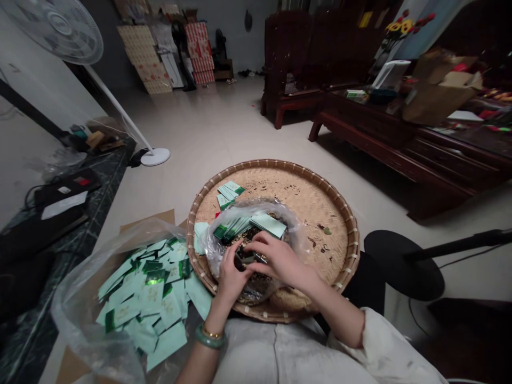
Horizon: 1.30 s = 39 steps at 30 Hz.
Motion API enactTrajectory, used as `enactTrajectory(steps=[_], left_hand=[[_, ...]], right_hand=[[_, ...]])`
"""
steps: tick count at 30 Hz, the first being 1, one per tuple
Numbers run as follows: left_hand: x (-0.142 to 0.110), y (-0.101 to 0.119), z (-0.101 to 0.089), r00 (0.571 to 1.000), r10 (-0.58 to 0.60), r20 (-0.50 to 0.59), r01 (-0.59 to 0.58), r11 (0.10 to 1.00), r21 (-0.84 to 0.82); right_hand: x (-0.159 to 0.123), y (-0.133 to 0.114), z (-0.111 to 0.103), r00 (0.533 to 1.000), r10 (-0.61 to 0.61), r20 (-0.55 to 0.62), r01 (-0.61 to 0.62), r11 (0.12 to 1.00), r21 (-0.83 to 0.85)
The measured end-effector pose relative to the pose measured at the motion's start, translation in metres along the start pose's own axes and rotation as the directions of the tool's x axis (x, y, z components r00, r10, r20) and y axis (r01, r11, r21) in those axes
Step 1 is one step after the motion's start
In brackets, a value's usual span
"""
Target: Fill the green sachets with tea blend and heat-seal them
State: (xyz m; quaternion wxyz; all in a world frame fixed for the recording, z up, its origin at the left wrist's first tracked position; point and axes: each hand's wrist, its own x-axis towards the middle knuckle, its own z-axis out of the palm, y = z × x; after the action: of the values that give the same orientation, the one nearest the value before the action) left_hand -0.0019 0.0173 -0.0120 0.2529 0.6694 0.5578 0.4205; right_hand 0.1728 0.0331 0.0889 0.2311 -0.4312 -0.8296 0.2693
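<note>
Left hand (231,280) and right hand (280,258) over dark tea leaves (248,240) in plastic bag (236,226)

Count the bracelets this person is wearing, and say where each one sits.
2. A green bangle and a thin gold bracelet sit side by side on the left wrist. The right wrist shows none.

Bag (224,234) in a basket (316,208)
Packets (154,304) on a second bag (76,320) to the left; fan (96,90) behind, table (368,114) right.
</note>
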Motion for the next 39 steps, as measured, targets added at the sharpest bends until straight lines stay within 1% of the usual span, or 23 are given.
enactTrajectory(steps=[2, 3, 5, 6, 7, 8, 10, 11, 12, 13, 15, 17, 19, 21, 23, 25, 28, 30, 33, 37, 39], left_hand=[[0.002, 0.002, -0.001, 0.991, -0.130, 0.033, 0.133, 0.988, -0.081], [0.004, 0.003, -0.003, 0.976, -0.208, 0.071, 0.216, 0.966, -0.141], [0.009, 0.004, -0.009, 0.924, -0.329, 0.194, 0.374, 0.884, -0.281], [0.011, 0.005, -0.013, 0.897, -0.354, 0.264, 0.431, 0.833, -0.347], [0.013, 0.006, -0.018, 0.870, -0.366, 0.330, 0.479, 0.786, -0.392], [0.014, 0.006, -0.022, 0.841, -0.377, 0.387, 0.524, 0.747, -0.410], [0.015, 0.007, -0.028, 0.797, -0.397, 0.455, 0.586, 0.691, -0.423], [0.015, 0.008, -0.030, 0.781, -0.405, 0.475, 0.607, 0.672, -0.425], [0.015, 0.008, -0.031, 0.772, -0.411, 0.485, 0.620, 0.656, -0.431], [0.015, 0.009, -0.031, 0.766, -0.414, 0.491, 0.629, 0.641, -0.441], [0.015, 0.011, -0.030, 0.760, -0.413, 0.501, 0.641, 0.605, -0.473], [0.016, 0.015, -0.026, 0.753, -0.410, 0.514, 0.653, 0.557, -0.513], [0.019, 0.018, -0.020, 0.751, -0.425, 0.506, 0.660, 0.511, -0.550], [0.021, 0.021, -0.012, 0.761, -0.478, 0.439, 0.646, 0.489, -0.586], [0.022, 0.023, -0.005, 0.767, -0.523, 0.372, 0.627, 0.483, -0.611], [0.022, 0.023, 0.001, 0.771, -0.542, 0.334, 0.611, 0.485, -0.626], [0.020, 0.022, 0.007, 0.783, -0.550, 0.290, 0.586, 0.497, -0.640], [0.019, 0.022, 0.008, 0.801, -0.552, 0.233, 0.554, 0.535, -0.638], [0.020, 0.022, 0.010, 0.824, -0.547, 0.146, 0.504, 0.592, -0.629], [0.020, 0.021, 0.011, 0.831, -0.542, 0.122, 0.483, 0.596, -0.642], [0.019, 0.020, 0.010, 0.844, -0.517, 0.140, 0.473, 0.595, -0.650]], right_hand=[[0.004, 0.006, 0.006, 1.000, 0.027, 0.015, -0.027, 1.000, -0.015], [0.006, 0.011, 0.009, 0.998, 0.060, 0.000, -0.060, 0.998, 0.016], [0.011, 0.024, 0.012, 0.989, 0.140, -0.037, -0.132, 0.979, 0.158], [0.013, 0.031, 0.013, 0.981, 0.188, -0.042, -0.171, 0.949, 0.264], [0.015, 0.037, 0.014, 0.971, 0.239, -0.028, -0.211, 0.899, 0.384], [0.017, 0.043, 0.015, 0.958, 0.287, 0.006, -0.251, 0.827, 0.503], [0.019, 0.053, 0.017, 0.932, 0.351, 0.089, -0.312, 0.654, 0.690], [0.019, 0.057, 0.018, 0.922, 0.369, 0.116, -0.326, 0.581, 0.746], [0.019, 0.059, 0.019, 0.917, 0.377, 0.131, -0.329, 0.530, 0.781], [0.019, 0.061, 0.021, 0.914, 0.382, 0.135, -0.326, 0.499, 0.803], [0.018, 0.062, 0.023, 0.917, 0.376, 0.135, -0.313, 0.468, 0.827], [0.018, 0.060, 0.025, 0.926, 0.348, 0.145, -0.304, 0.462, 0.833], [0.018, 0.058, 0.029, 0.936, 0.314, 0.160, -0.302, 0.478, 0.825], [0.019, 0.058, 0.033, 0.933, 0.318, 0.167, -0.317, 0.511, 0.799], [0.020, 0.060, 0.038, 0.917, 0.359, 0.172, -0.356, 0.544, 0.760], [0.021, 0.063, 0.043, 0.899, 0.409, 0.155, -0.382, 0.564, 0.732], [0.021, 0.067, 0.048, 0.892, 0.443, 0.087, -0.356, 0.574, 0.738], [0.021, 0.067, 0.051, 0.891, 0.449, 0.062, -0.339, 0.569, 0.749], [0.019, 0.063, 0.057, 0.894, 0.443, 0.066, -0.340, 0.573, 0.746], [0.018, 0.062, 0.063, 0.900, 0.435, 0.031, -0.320, 0.609, 0.726], [0.016, 0.063, 0.061, 0.906, 0.422, -0.039, -0.266, 0.638, 0.723]])
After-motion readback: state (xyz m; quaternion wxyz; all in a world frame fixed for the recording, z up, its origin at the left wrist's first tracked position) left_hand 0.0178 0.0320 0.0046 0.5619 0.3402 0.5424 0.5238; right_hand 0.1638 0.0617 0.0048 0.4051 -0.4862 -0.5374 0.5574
